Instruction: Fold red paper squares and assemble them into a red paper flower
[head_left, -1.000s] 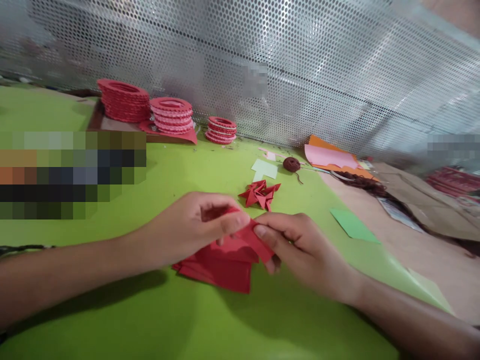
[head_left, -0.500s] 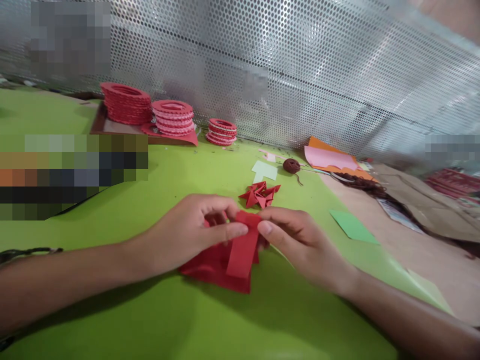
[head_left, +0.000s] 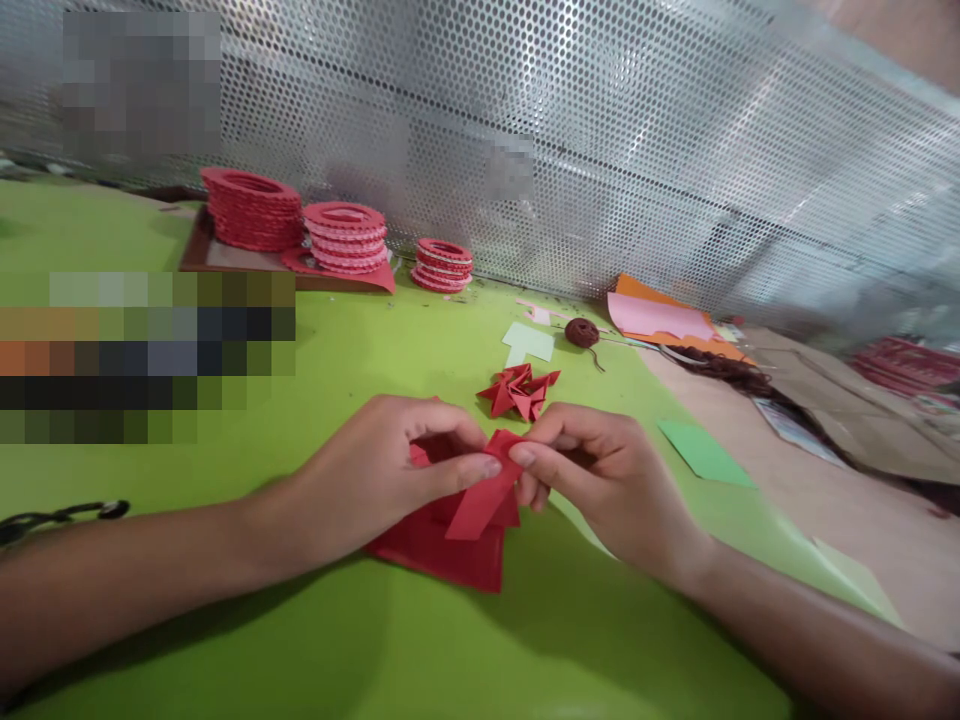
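A narrow red paper strip (head_left: 480, 500) is pinched at its upper end between both hands. My left hand (head_left: 405, 450) grips it from the left with thumb and forefinger. From the right, my right hand (head_left: 592, 460) pinches the same end. The strip hangs slanted, its lower end toward the left. Under it lie red paper sheets (head_left: 457, 565) on the green table surface (head_left: 315, 640), partly hidden by my left hand. Just beyond my fingers rests a folded red paper piece with several points (head_left: 519, 392).
Behind stand stacks of red and pink paper rings (head_left: 255, 215), some on a tray (head_left: 262, 277). A ball of brown yarn (head_left: 581, 332), pale green paper (head_left: 530, 341), pink paper (head_left: 660, 315) and a green sheet (head_left: 705, 453) lie farther off. A perforated metal panel (head_left: 465, 130) closes the back.
The red strip has tilted, its lower end now swung to the left. Both hands have shifted slightly to the right and still pinch its upper end.
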